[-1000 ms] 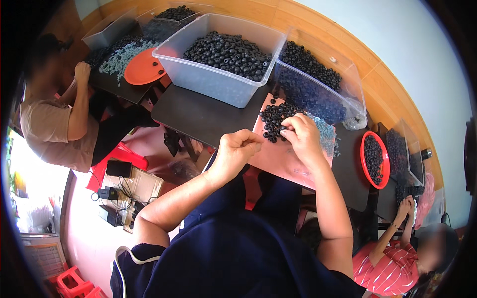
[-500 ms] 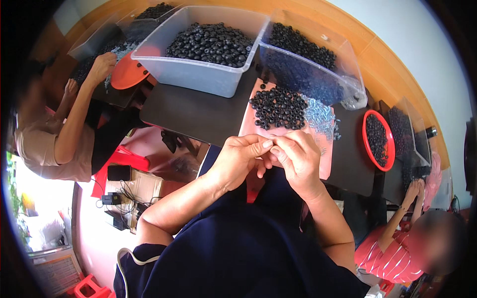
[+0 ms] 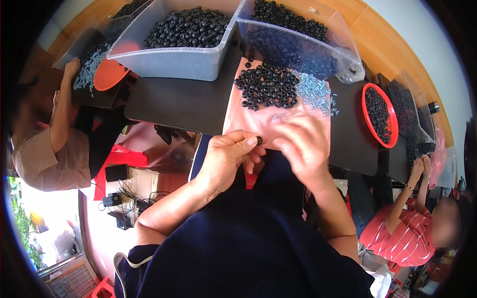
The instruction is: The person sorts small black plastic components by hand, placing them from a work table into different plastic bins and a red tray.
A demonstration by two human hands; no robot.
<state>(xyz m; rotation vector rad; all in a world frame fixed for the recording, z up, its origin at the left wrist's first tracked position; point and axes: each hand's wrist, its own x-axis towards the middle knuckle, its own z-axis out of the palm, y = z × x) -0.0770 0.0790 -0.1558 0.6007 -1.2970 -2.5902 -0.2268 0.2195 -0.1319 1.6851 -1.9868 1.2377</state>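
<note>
My left hand (image 3: 229, 158) pinches a small black rounded piece (image 3: 259, 141) between thumb and forefinger, near the front edge of a pink sheet (image 3: 248, 121). Just to its right, apart from it, is my right hand (image 3: 304, 145); motion smears its fingers, so I cannot tell whether they hold anything. On the sheet lies a heap of black rounded pieces with holes (image 3: 267, 85). Beside that heap on the right is a pile of tiny clear bluish pieces (image 3: 314, 94), with a few strays (image 3: 279, 116) nearer my right hand.
Two clear plastic bins (image 3: 174, 66) (image 3: 293, 31) of black pieces stand behind the sheet on the dark table (image 3: 174, 102). A red bowl (image 3: 366, 110) of black pieces is at right. Co-workers sit at left (image 3: 54, 154) and right (image 3: 397, 233), with an orange-red plate (image 3: 107, 79) near the left one.
My hands have come apart: the right has moved off, leaving the black piece showing in my left fingertips. The view has shifted slightly. The left co-worker's raised hand has moved leftward.
</note>
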